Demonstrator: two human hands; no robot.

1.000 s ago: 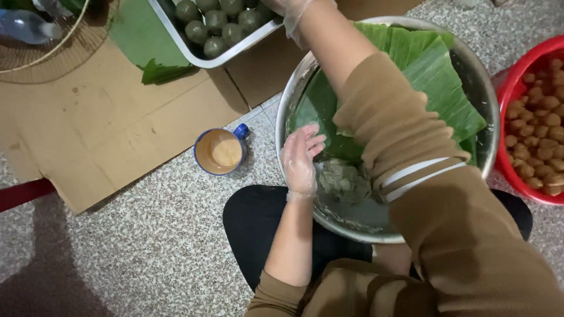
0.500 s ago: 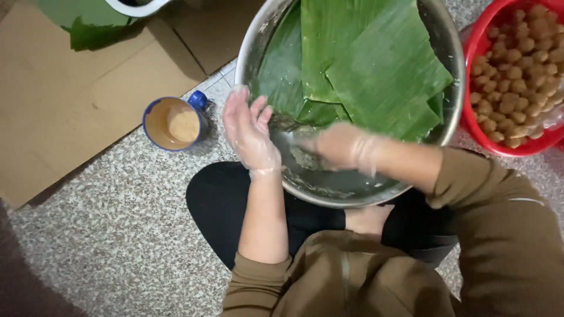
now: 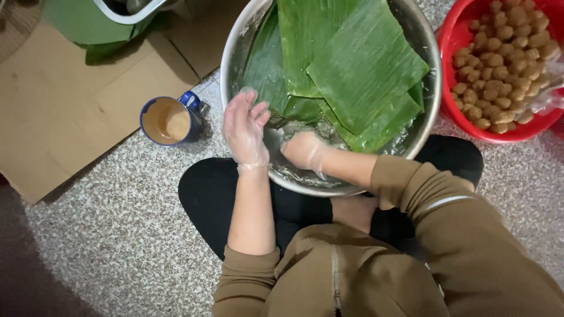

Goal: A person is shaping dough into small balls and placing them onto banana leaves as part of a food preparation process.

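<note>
We see our left hand (image 3: pixel 245 128), in a thin clear glove, held open with fingers spread at the near-left rim of the round steel bowl (image 3: pixel 238 50). Our right hand (image 3: pixel 303 150), gloved too, is curled closed into the greenish dough (image 3: pixel 305 126) at the bowl's near side, under the ribbed, glossy banana leaves (image 3: pixel 352 64). Far right, a red plastic basin (image 3: pixel 452 44) holds small brown balls (image 3: pixel 499 70). Left, on speckled floor beside flat cardboard (image 3: pixel 59 117), a blue cup (image 3: pixel 167 120) holds tan liquid. Since half a second ago, our right hand has dug further under the leaves.
</note>
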